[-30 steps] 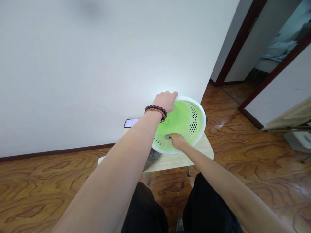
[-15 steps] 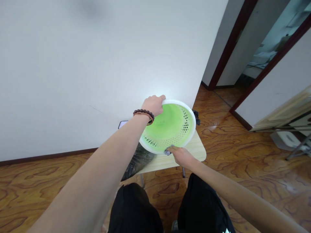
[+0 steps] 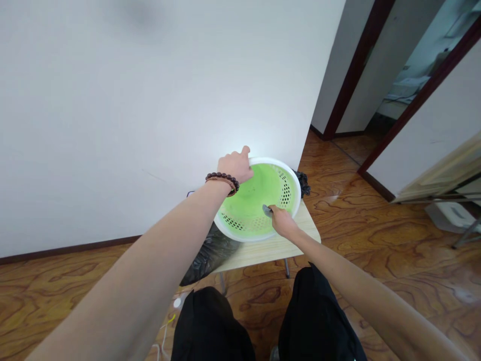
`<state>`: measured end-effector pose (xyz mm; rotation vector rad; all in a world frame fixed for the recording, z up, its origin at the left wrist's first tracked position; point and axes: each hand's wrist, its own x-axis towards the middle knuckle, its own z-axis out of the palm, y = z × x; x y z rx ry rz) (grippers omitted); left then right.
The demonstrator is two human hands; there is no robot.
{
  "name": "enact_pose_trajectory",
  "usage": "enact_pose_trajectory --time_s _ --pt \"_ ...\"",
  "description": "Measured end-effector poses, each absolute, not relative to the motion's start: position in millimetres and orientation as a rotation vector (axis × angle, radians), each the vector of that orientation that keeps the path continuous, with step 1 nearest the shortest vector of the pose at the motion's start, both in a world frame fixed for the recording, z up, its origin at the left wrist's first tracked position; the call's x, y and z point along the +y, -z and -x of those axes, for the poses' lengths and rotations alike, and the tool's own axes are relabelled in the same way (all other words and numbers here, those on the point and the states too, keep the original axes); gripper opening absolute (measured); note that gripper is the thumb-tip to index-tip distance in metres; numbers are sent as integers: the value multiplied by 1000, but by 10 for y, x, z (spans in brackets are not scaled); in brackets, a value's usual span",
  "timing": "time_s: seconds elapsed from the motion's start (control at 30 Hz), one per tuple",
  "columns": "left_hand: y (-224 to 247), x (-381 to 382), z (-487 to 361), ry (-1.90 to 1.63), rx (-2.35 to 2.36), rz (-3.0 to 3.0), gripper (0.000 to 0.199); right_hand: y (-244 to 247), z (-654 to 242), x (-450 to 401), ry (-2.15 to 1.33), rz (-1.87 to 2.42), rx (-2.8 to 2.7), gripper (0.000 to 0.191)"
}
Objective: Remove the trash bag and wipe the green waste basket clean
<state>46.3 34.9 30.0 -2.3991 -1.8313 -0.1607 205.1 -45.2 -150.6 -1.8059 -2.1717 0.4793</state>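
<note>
A round green colander [image 3: 259, 188] with a white rim and rows of holes rests tilted over a small table [image 3: 263, 250]. My left hand [image 3: 235, 167], with a beaded bracelet at the wrist, grips the rim at the upper left, thumb pointing up. In my right hand [image 3: 284, 222] a small grey cloth [image 3: 267, 210] is pinched, held over the lower right of the colander's inside. Whether the cloth touches the surface, I cannot tell.
A black plastic bag [image 3: 210, 254] lies at the table's left, another dark bag [image 3: 302, 183] behind the colander at right. A white wall [image 3: 150, 115] stands right behind the table. White cables and a white box [image 3: 450, 215] are on the wooden floor.
My right hand has moved the cloth from the colander's front rim up and inward over its inside. The colander has tilted slightly; my left hand stays on the rim.
</note>
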Motion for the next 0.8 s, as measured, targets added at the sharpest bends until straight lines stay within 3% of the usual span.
enact_pose_trajectory --time_s 0.13,0.33,0.43,0.6,0.8 --pt "-259 399 -415 192 -1760 2451 63 1470 -1992 -235 -453 1817 -2124 31" --pt "-269 393 -453 164 -1776 2505 81 1655 -1722 -53 -435 1724 -2345 38" --pt "-236 416 -480 179 -1730 2564 72 1804 -1546 -52 -484 1767 -2425 41" --pt "-187 439 -528 212 -1627 2625 40 1817 -1412 -179 -512 1788 -2424 44" --pt "-217 406 -541 236 -1634 2605 36 1622 -1646 -672 -552 1513 -2516 49"
